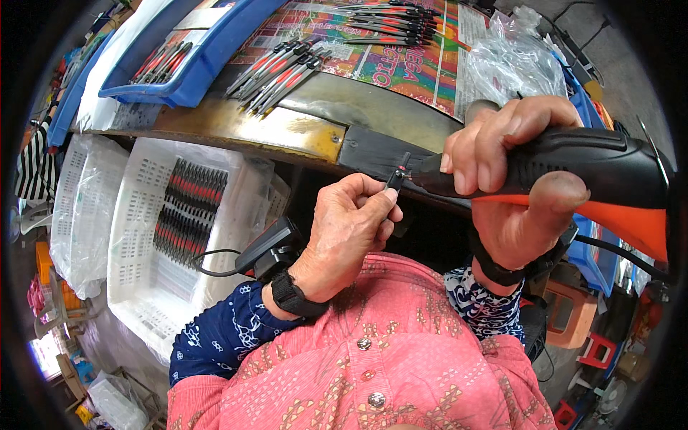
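My right hand [512,150] is wrapped round a black and orange power screwdriver [595,165], held level above the table edge. Its narrow tip points left and meets a small dark piece [394,178] pinched between the thumb and fingers of my left hand [351,218]. The piece is mostly covered by those fingers, so its kind cannot be made out. Just beyond my left hand, a bunch of slim pen-like tools [276,75] in grey, red and black lies on the table. Another bunch of them [394,25] lies farther back.
A blue tray [161,93] holding more slim tools sits at the table's far left. Below it stands a white perforated basket [132,265] with stacked rows of black and red tools. Clear plastic bags [516,57] lie at the back right. An orange stool [570,312] stands at lower right.
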Action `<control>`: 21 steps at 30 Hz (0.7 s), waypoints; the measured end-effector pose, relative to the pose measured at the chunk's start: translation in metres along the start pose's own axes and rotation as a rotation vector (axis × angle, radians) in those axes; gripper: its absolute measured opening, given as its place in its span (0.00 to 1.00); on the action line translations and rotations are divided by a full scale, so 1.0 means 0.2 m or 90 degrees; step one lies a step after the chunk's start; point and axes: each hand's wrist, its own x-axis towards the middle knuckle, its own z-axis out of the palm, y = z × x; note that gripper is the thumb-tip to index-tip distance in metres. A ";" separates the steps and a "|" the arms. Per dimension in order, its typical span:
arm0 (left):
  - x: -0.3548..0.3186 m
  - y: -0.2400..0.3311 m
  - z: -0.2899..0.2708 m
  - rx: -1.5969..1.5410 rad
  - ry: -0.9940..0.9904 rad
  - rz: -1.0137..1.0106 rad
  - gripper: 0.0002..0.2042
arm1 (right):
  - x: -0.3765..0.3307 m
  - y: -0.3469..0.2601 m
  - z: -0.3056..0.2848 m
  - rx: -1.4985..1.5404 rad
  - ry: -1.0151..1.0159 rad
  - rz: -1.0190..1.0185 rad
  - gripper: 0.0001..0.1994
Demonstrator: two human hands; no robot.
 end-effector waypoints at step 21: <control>-0.02 0.02 0.06 -0.018 0.053 -0.017 0.02 | 0.05 0.03 -0.02 -0.033 -0.095 -0.005 0.25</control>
